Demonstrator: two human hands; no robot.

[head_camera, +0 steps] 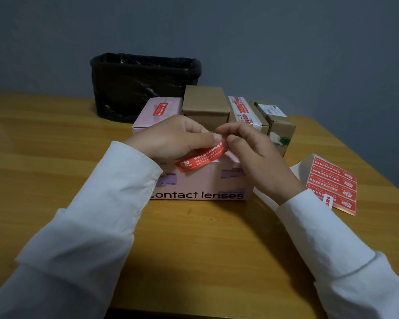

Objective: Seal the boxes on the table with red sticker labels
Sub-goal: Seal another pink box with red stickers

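Observation:
A pink box (200, 183) printed "Contact lenses" stands on the table in front of me. Above its top, my left hand (171, 139) pinches one end of a red sticker label (203, 158) with white writing. My right hand (251, 146) pinches at the same end of that label, where a white backing strip shows beneath it. The label hangs slanting down to the left, over the box's top edge. To the right lies a sheet of red labels (332, 185) on white backing.
Behind the pink box stand a pink box with a red label (159, 111), a plain brown box (205, 104), a white-wrapped box with a red label (243, 111) and a small brown box (279, 127). A black-lined bin (143, 84) sits at the back. The wooden table (55, 146) ends at right.

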